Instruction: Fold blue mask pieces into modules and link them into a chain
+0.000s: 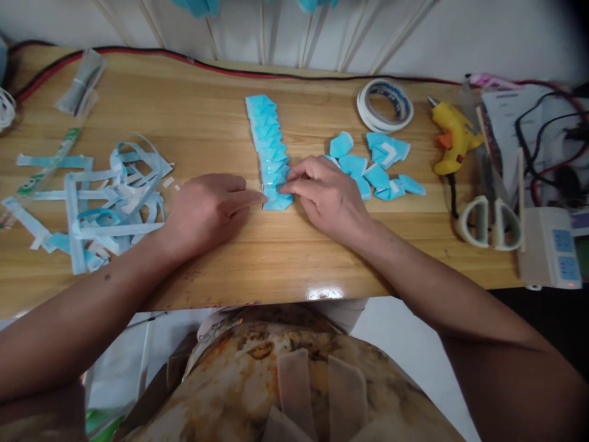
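Note:
A row of folded light-blue paper pieces (pixel 269 141) runs away from me down the middle of the wooden table (pixel 193 123). My left hand (pixel 207 209) rests on the table with its fingers curled and the index finger pressed against the left side of the row's near end. My right hand (pixel 324 193) lies on the other side, fingers pinched together on the nearest blue piece (pixel 277 199). Several loose folded blue pieces (pixel 375 166) lie just beyond my right hand.
A heap of blue and white paper strips (pixel 99 196) covers the left of the table. At the right lie a tape roll (pixel 385 104), a yellow glue gun (pixel 453 138), scissors (pixel 490 221) and a power strip (pixel 552 245). Cables (pixel 138 52) run along the far edge.

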